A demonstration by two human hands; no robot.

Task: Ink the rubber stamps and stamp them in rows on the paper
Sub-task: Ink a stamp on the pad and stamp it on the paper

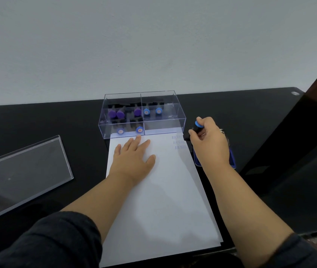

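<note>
Stamp [196, 128] lifted just off the paper's [159, 190] far right corner, pinched in right hand [209, 142].

Light, rigid: black shaft, rounded blue knob, best gripped at the shaft. Left hand [134, 157] flat, fingers spread, pinning thin, slippery sheet. Glossy clear acrylic box [142, 113] along the table's [37, 120] far edge.

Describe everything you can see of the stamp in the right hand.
The black rubber stamp with a round blue cap is tilted, cap pointing up-left, gripped in the right hand. It sits just off the white paper sheet by its top right corner, beside three faint blue AIR MAIL prints. Its base is mostly hidden.
</note>
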